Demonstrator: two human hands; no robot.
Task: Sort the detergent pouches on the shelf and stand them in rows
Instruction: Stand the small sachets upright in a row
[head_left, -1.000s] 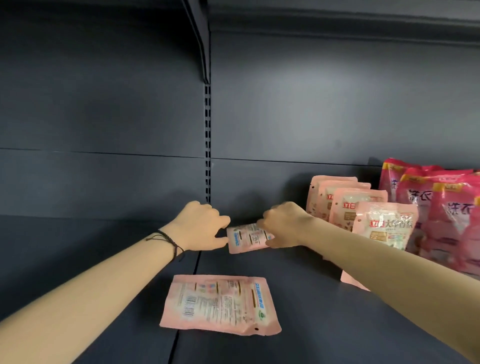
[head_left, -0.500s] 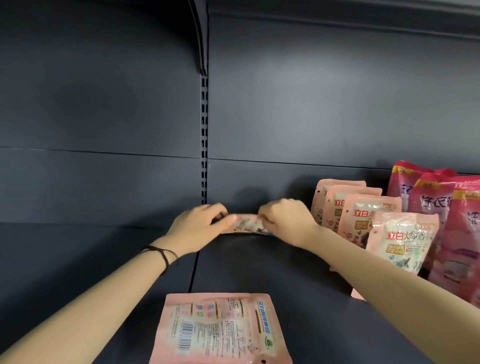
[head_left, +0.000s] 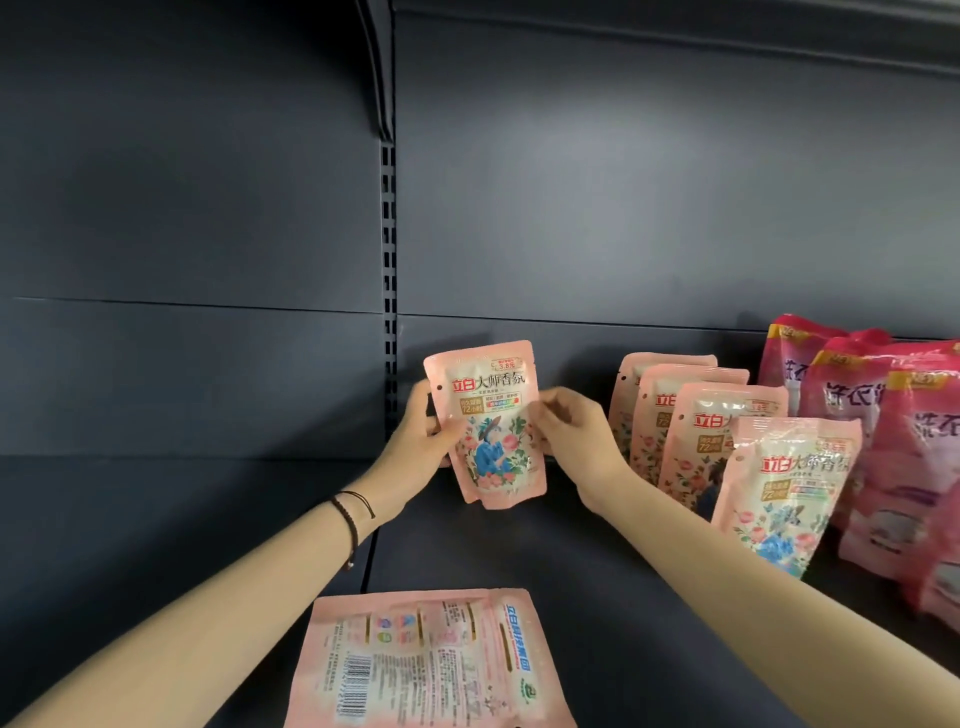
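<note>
Item: pink pouch (head_left: 485, 426), ctr frame, upright. L grip (head_left: 415, 441) & R grip (head_left: 576, 441) clamped on its sides. Step: standing it. Next, prob.: seat base level beside pouch row (head_left: 727, 447), mid-right.

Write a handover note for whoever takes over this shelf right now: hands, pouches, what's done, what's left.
Left hand: grips the left edge of one light pink pouch. Right hand: pinches its right edge.
The pouch is upright, front facing out, left of the standing row; whether its base touches the shelf I cannot tell.
Done: four light pink pouches stand in that row at the right, darker pink bags beside them.
Left: set the held pouch down standing, then stand up the pouch lying flat, back side up, at the shelf's front.
</note>
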